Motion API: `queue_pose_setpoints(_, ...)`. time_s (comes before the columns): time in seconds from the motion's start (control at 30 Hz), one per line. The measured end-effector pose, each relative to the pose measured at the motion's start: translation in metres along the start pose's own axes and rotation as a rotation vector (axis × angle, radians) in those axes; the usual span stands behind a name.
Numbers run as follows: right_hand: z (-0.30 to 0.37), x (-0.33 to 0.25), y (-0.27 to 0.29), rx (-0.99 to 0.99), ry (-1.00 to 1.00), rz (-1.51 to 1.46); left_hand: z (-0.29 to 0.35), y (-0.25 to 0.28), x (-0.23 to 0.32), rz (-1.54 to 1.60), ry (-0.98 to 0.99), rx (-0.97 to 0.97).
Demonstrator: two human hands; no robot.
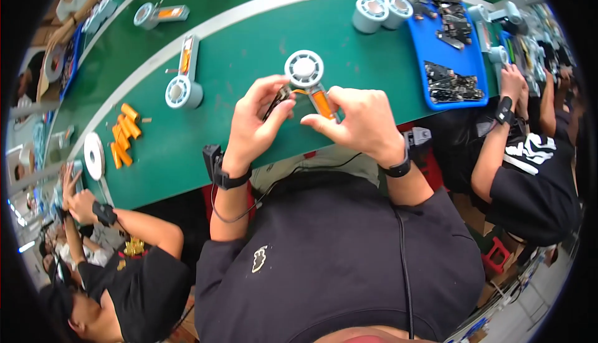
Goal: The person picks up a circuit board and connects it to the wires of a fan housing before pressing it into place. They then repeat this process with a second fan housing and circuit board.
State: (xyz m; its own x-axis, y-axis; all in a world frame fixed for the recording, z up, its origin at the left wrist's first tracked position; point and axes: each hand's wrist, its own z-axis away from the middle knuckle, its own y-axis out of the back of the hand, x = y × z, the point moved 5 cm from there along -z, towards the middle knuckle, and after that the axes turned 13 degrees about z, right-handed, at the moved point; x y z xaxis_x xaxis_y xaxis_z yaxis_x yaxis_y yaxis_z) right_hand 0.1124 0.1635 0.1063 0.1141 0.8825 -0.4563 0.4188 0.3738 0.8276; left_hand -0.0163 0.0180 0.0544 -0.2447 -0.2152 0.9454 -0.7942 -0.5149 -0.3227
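Between my hands is a light-blue handheld fan (304,69), its round head pointing away from me. Its handle shell lies open, showing an orange battery cell (322,103) inside. My right hand (364,119) is closed around the handle, thumb and fingers at its near end. In my left hand (258,116), a small dark circuit board (276,103) is pinched between thumb and fingers. A thin orange-yellow wire runs from beside the board toward the fan handle. The fingers partly hide the board.
Loose orange battery cells (125,132) lie at the left, near a white tape roll (94,156). Another open fan (183,91) rests beyond them. A blue tray (420,38) of dark circuit boards stands at the right, with fans beside it. Co-workers sit on both sides.
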Motion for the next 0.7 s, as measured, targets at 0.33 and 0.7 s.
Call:
queue_pose_setpoints(0.33, 0.003, 0.015, -0.005, 0.121, -0.065, 0.043, 0.008, -0.008, 0.022, -0.628, -0.272, 0.011)
queue_pose_setpoints(0.7, -0.002, 0.01, -0.033, 0.143, -0.207, -0.445, 0.005, -0.022, 0.026, -0.693, -0.418, -0.036)
